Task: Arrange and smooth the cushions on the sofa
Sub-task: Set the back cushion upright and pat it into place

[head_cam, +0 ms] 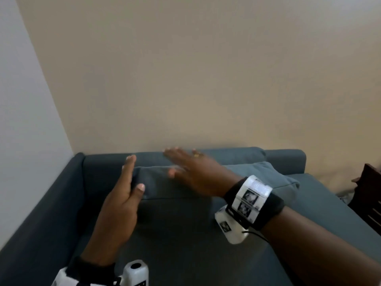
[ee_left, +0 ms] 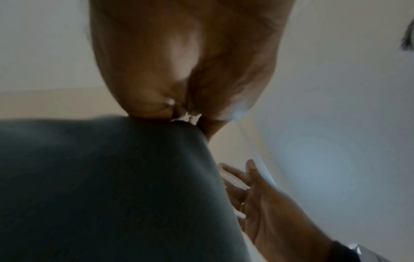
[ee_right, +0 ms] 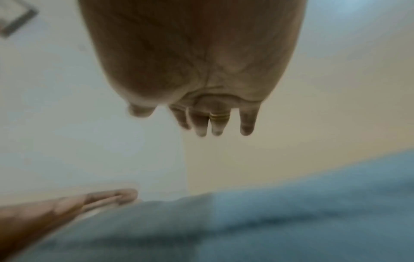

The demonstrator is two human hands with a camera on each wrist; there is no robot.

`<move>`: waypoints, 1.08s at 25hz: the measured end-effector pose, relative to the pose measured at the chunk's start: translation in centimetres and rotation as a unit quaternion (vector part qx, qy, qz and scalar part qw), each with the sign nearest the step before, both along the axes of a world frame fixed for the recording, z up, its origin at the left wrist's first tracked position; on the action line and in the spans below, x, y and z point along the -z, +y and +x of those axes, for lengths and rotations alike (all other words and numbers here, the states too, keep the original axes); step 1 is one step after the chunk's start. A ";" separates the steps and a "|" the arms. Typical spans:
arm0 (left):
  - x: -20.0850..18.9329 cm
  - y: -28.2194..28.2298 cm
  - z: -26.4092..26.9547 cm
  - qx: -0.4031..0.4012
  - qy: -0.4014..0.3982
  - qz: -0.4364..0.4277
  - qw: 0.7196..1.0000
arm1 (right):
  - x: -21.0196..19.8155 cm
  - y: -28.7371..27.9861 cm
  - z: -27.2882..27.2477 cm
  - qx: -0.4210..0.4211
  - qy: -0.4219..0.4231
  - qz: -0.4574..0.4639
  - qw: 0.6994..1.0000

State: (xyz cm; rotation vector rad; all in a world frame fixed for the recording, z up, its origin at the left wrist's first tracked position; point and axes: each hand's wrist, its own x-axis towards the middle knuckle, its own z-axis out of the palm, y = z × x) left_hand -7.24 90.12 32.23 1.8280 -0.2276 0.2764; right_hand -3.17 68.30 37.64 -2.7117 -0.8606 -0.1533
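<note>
left hand (head_cam: pixel 121 195): fingers straight, together, edge-on against cushion (head_cam: pixel 165 182) end, bracing it
right hand (head_cam: pixel 191 172): fingers flat, slightly spread over cushion top, likely smoothing; blurred
cushion: between hands, against sofa (head_cam: pixel 51 203) back

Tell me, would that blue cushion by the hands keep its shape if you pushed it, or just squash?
Probably squash. The cushion shows soft creases and a rounded, puffy edge, so it likely gives under the left hand at its end. It leans on the sofa back without sagging flat, so it seems light and springy. Its fabric looks matte, unlikely to slip.
</note>
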 end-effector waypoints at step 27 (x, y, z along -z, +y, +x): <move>1.8 -0.1 1.5 0.026 -0.011 -0.021 0.999 | 0.1 3.8 -2.6 0.076 -0.099 0.005 0.992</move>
